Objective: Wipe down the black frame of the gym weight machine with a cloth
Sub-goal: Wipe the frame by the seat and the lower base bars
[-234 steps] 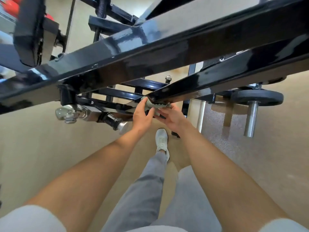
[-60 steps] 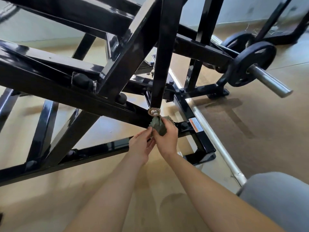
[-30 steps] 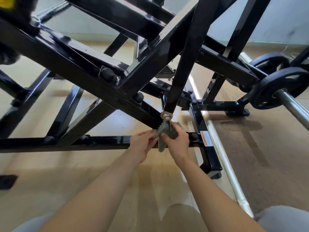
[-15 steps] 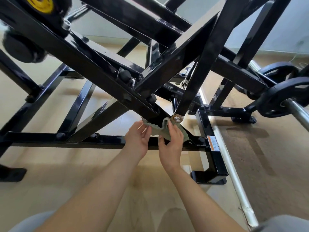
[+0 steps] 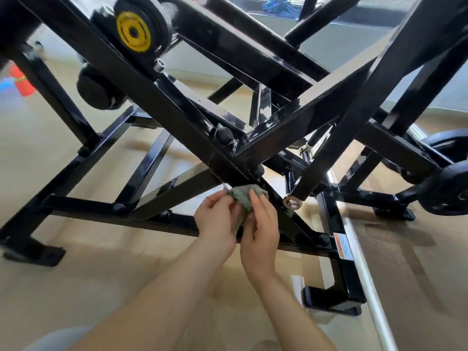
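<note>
Cloth [image 5: 245, 198] — grey-green, crumpled, against the glossy black frame [image 5: 177, 127] — in curled fingers [image 5: 256, 202] of left hand [image 5: 217, 221] and right hand [image 5: 260, 229]

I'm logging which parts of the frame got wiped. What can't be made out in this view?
Head view only:
- Cloth: lower part hidden between the left hand and right hand that hold it.
- Beam under the cloth: covered, cleanliness unknowable.
- Label: print too small to read.
- Plate: cut off by the right edge.
- Orange thing at far left: blurred, unidentifiable.
</note>
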